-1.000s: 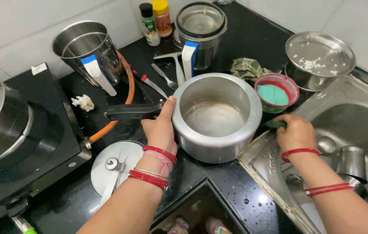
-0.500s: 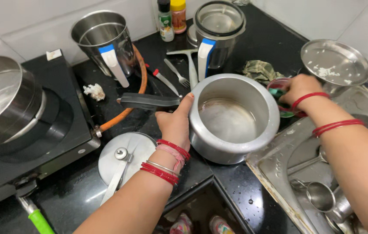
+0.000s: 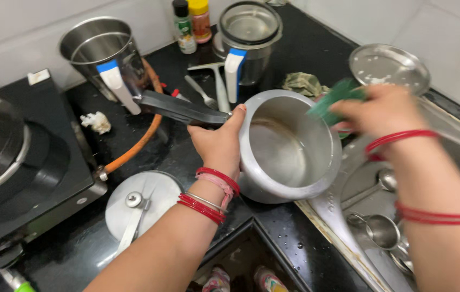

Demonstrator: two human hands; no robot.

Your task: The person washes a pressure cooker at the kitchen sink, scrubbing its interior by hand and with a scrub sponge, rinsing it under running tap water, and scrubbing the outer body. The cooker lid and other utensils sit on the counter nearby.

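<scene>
The left hand [image 3: 219, 143] has its fingers clamped where the black handle [image 3: 181, 110] meets the steel pot [image 3: 289, 146], tilting the pot's mouth toward the right hand [image 3: 384, 111]. That hand's fingers pinch a green scrub pad [image 3: 334, 100] just over the pot's far rim — the nearer hand to the opening, handle running away leftward over the table [image 3: 306, 40].

A black countertop [image 3: 316, 40] carries a round lid [image 3: 140, 208], fork [image 3: 200, 92] and crumpled cloth [image 3: 303, 84].

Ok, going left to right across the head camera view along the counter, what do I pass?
Black stove → round pressure cooker lid → left hand gripping the black handle → tilted pressure cooker pot → right hand holding a green scrub pad → sink.
</scene>
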